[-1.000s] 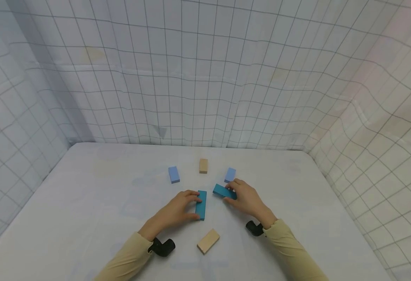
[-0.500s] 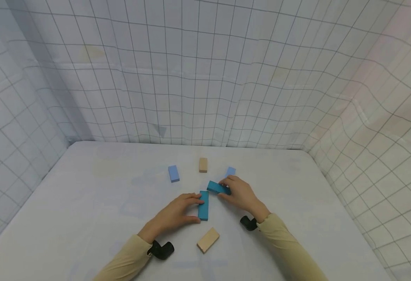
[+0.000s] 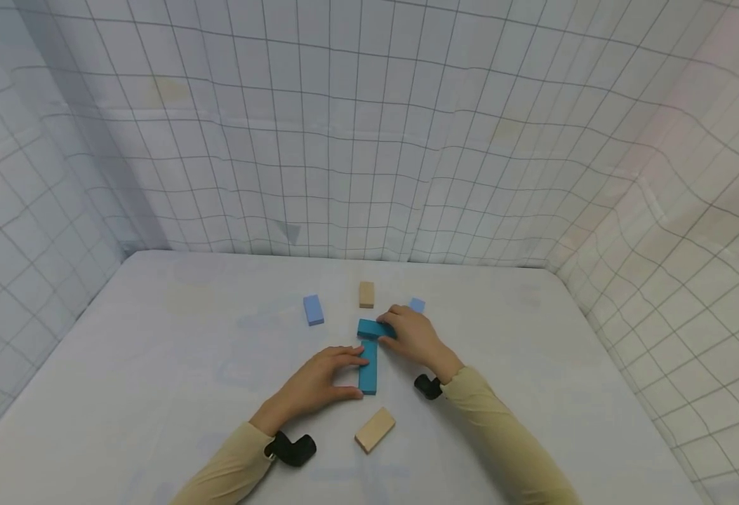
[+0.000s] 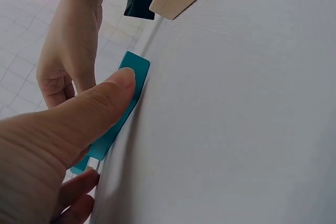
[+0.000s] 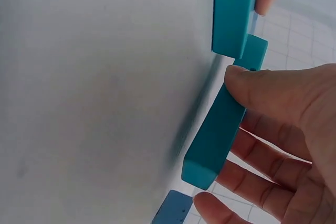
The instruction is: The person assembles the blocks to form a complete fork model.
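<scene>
My left hand [image 3: 315,384] rests its fingertips on a teal block [image 3: 368,375] that stands lengthwise away from me, the thumb by its near left corner. In the left wrist view the thumb overlaps this block [image 4: 137,66]. My right hand [image 3: 413,337] pinches a second teal block [image 3: 369,328] between thumb and fingers. This block lies crosswise, just past the far end of the first one. In the right wrist view the held block [image 5: 214,129] is slightly tilted, one end close behind the first block's [image 5: 231,14] end.
A wooden block [image 3: 375,429] lies near me, below the left hand. Farther back are another wooden block [image 3: 366,294], a light blue block [image 3: 314,309] on the left and a second light blue one [image 3: 417,304] partly behind the right hand. Grid-patterned curtains [image 3: 369,140] surround the white table [image 3: 186,351].
My right hand has carried its teal block left and away from me, to the far end of the other. The left hand's teal block has shifted slightly right.
</scene>
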The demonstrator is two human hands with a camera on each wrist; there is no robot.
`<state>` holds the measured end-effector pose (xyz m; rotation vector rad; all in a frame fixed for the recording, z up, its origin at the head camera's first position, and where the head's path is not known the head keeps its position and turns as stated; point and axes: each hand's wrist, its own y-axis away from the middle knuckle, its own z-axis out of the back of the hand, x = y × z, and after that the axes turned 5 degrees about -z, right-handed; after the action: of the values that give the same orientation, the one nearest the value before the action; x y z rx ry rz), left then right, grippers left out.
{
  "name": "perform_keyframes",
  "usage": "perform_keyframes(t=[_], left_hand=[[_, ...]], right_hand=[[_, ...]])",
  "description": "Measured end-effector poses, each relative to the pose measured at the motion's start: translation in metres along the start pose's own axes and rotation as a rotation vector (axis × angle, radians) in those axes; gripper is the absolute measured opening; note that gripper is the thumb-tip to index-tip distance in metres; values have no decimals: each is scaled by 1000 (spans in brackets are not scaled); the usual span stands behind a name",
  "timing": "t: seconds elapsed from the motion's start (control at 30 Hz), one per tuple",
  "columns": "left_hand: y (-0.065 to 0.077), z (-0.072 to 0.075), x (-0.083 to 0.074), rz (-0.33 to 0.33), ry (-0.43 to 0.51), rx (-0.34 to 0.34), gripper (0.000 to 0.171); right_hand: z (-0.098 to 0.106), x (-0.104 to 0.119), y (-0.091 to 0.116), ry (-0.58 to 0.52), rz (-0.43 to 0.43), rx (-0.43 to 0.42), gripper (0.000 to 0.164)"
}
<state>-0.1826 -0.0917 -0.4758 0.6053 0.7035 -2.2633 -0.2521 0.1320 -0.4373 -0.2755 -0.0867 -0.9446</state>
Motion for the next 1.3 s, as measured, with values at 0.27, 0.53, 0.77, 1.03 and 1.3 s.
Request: perform_keyframes(t=[0.27, 0.53, 0.77, 1.03, 1.3], left_hand=[[-1, -2, 1, -8, 9, -17, 54], [-1, -4, 1, 0, 8, -16, 53], [-1, -5, 3, -5, 1, -18, 52], [0, -4, 1, -8, -19, -19, 52], [0, -5, 2, -14, -30, -43, 53]], right_hand=[[-7, 4, -9, 55, -9, 19, 33], [-10, 6, -11, 51, -12, 30, 32], [-12, 3, -12, 11, -6, 47, 34], [-6, -3, -3, -100, -36, 71, 39], [-7, -6, -1, -143, -96, 96, 36]])
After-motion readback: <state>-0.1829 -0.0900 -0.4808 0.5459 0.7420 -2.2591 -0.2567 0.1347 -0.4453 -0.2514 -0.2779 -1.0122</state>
